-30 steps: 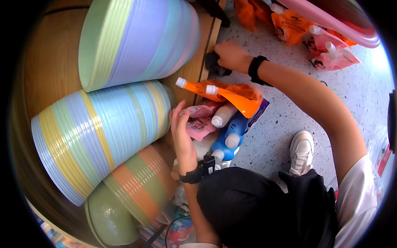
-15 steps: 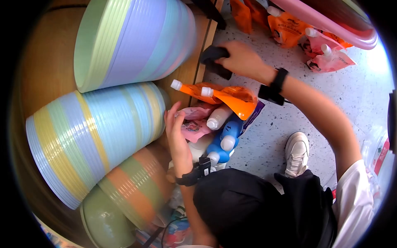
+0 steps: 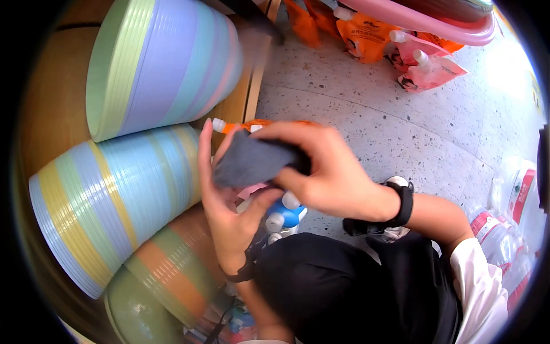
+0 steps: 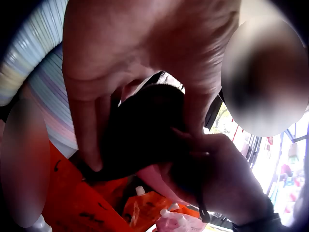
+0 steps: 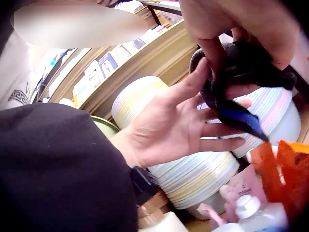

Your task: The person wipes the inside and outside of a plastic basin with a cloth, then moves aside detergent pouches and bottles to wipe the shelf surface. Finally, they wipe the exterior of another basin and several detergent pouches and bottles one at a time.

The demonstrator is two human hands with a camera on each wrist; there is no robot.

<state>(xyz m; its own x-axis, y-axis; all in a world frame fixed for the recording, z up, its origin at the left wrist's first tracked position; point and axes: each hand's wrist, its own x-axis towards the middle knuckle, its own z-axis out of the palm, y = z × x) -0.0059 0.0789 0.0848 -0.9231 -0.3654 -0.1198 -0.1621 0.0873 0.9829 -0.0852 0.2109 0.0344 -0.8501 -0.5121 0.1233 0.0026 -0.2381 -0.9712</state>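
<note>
A dark grey cloth bunches up between my two hands in the head view. My right hand grips it, thumb below and fingers over the top. My left hand is spread against its other side; the right wrist view shows the left hand's fingers held nearly straight, with the thumb at the cloth. A blue patch shows on its hanging end. Underneath, partly hidden by the hands, are an orange spouted pouch and blue bottles.
Stacks of pastel striped basins lie sideways on a wooden shelf at left. Orange pouches and pink pouches stand on the speckled floor near a pink tub. Clear bottles lie at right.
My right hand has lifted the cloth from beside the shelf edge and brought it down and left to my left hand. The left hand has come in to meet the cloth.
</note>
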